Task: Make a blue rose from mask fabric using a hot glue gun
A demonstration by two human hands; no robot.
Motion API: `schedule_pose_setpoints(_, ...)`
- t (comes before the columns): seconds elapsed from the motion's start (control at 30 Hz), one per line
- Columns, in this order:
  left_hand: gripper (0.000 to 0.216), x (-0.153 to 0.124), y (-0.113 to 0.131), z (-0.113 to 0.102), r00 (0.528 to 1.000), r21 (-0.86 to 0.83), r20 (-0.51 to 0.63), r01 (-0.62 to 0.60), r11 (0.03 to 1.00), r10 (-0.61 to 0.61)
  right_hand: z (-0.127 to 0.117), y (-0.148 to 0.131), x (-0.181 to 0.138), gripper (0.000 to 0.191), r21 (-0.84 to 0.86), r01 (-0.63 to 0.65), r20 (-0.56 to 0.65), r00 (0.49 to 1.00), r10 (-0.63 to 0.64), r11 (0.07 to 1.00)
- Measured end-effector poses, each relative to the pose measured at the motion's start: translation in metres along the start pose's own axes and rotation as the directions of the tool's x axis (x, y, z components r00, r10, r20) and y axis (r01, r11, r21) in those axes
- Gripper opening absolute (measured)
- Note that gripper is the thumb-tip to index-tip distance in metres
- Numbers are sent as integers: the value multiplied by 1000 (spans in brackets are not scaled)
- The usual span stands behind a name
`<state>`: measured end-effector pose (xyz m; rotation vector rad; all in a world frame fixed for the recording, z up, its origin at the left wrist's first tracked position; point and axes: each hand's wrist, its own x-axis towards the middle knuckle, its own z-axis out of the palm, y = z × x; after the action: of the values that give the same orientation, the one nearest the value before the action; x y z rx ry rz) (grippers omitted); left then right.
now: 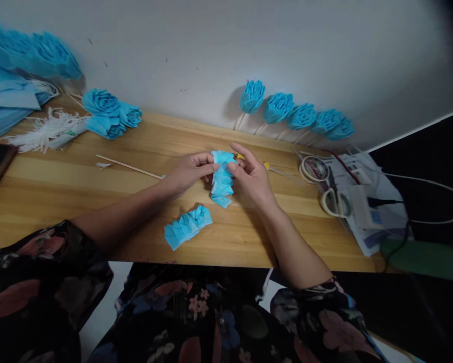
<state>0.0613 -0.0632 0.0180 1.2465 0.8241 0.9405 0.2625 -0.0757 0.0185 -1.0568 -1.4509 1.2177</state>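
Observation:
Between my two hands is a pleated strip of light blue fabric [222, 182], hanging down above the table. The thumb and fingers of my left hand [190, 174] pinch its upper left edge. On the other side my right hand [252, 176] grips the strip with thumb and fingers, its index finger raised. A second pleated blue strip [188, 226] lies on the table below my hands. Left of my left hand rests a thin wooden stick [130, 166]. Behind my right hand, a yellow-handled tool [266, 165] is partly hidden.
Several blue fabric flowers [279, 107] on sticks lean against the wall. More flowers [102, 103], white cords [41, 128] and stacked blue sheets [3, 108] lie at left. Tape rolls [313, 169], white-handled scissors [336, 203], papers [395, 217] and a power strip [364, 206] are at right.

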Motion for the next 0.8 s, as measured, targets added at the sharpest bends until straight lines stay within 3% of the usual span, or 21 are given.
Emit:
schedule_pose_setpoints(0.23, 29, -1, -4, 1, 998, -113, 60, 2, 994, 5, -2, 2, 1, 72, -9, 48, 3, 999, -48, 999)
schedule_pose_setpoints(0.43, 29, 3, -5, -2, 1000, -206, -14, 3, 979, -6, -5, -4, -1, 69, -24, -22, -41, 999, 21, 999)
schedule_pose_setpoints(0.6, 31, 4, -3, -2, 999, -208, -36, -14, 978, 6, -2, -3, -2, 77, -43, 10, 53, 999, -8, 999)
schedule_pose_setpoints(0.8, 30, 2, -2, 2, 1000, -186, 17, -7, 983, 10, -1, 2, -1, 72, -29, 31, 33, 999, -30, 999)
